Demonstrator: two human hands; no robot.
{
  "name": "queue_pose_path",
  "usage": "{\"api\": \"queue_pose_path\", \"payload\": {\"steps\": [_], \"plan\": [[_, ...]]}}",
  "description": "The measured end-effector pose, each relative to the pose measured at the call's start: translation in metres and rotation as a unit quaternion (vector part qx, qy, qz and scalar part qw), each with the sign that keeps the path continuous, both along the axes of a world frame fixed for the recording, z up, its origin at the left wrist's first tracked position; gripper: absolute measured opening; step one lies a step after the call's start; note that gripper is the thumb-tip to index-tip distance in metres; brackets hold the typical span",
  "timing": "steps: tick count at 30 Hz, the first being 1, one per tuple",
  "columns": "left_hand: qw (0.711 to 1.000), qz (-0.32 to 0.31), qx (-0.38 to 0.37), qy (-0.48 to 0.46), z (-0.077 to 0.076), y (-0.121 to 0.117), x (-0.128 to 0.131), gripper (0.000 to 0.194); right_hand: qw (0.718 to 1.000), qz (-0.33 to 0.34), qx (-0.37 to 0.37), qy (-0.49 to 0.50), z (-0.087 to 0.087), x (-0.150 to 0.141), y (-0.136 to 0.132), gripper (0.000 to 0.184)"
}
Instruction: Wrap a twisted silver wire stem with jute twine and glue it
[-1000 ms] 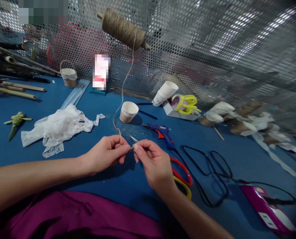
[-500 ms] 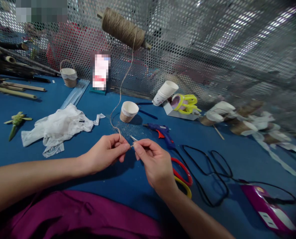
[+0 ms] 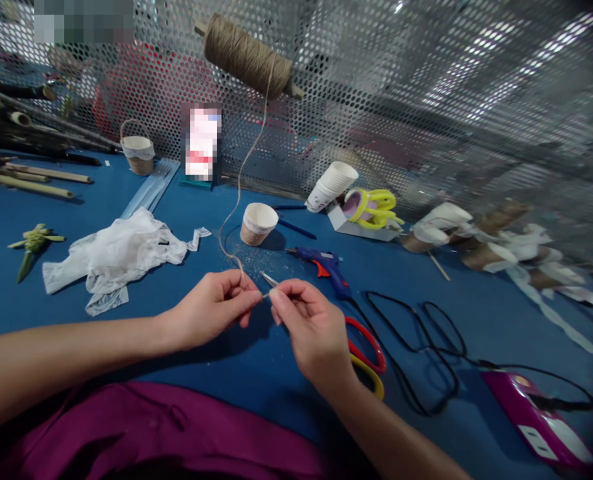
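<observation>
A thin brown twine (image 3: 240, 187) runs down from a large spool (image 3: 246, 57) hung on the mesh and ends between my hands. My left hand (image 3: 219, 303) pinches it between thumb and fingers. Close beside, my right hand (image 3: 306, 317) pinches the twine's end, with a short stretch visible between the fingertips. Under my right hand lie scissors (image 3: 369, 343) with red and yellow handles; their tip shows past my fingers and the middle is hidden. Just beyond my hands stands a small twine-wrapped cup (image 3: 259, 225) with a white lace rim.
A blue glue gun (image 3: 326, 263) lies right of the cup, its black cord reaching a purple power strip (image 3: 536, 417). White lace (image 3: 121, 253) is heaped at left. Stacked paper cups (image 3: 331, 187), a handled cup (image 3: 139, 157) and a phone (image 3: 200, 143) stand along the mesh.
My hands have barely moved; the right has shifted very slightly right, with a little more twine showing between the fingertips. Everything else lies as before.
</observation>
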State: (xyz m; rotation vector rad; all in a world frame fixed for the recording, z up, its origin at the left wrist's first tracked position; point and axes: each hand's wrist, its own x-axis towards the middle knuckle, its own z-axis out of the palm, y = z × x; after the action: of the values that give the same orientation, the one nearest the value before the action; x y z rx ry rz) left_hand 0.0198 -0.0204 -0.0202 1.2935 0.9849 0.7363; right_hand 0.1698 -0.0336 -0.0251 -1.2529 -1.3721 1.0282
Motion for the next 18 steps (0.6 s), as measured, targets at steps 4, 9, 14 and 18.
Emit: {"api": "queue_pose_path", "payload": {"steps": [4, 9, 14, 18], "plan": [[0.999, -0.002, -0.034, -0.029, -0.0007, 0.0001, -0.0006, 0.022, 0.999, 0.013, 0.004, 0.05, -0.0066, 0.0002, 0.0018, 0.011], [0.993, -0.001, -0.084, -0.08, -0.0006, 0.0007, -0.0004, 0.022, 0.995, 0.015, -0.02, 0.096, -0.0093, -0.0001, 0.0046, 0.012], [0.988, -0.001, -0.112, -0.107, -0.0001, 0.0003, 0.0009, 0.021, 0.987, -0.011, 0.137, -0.087, -0.004, 0.0026, 0.0004, 0.005], [0.988, -0.002, -0.109, -0.11, -0.0006, -0.0001, 0.0008, 0.022, 0.932, -0.027, 0.281, -0.228, -0.0009, 0.004, -0.0026, 0.009]]}}
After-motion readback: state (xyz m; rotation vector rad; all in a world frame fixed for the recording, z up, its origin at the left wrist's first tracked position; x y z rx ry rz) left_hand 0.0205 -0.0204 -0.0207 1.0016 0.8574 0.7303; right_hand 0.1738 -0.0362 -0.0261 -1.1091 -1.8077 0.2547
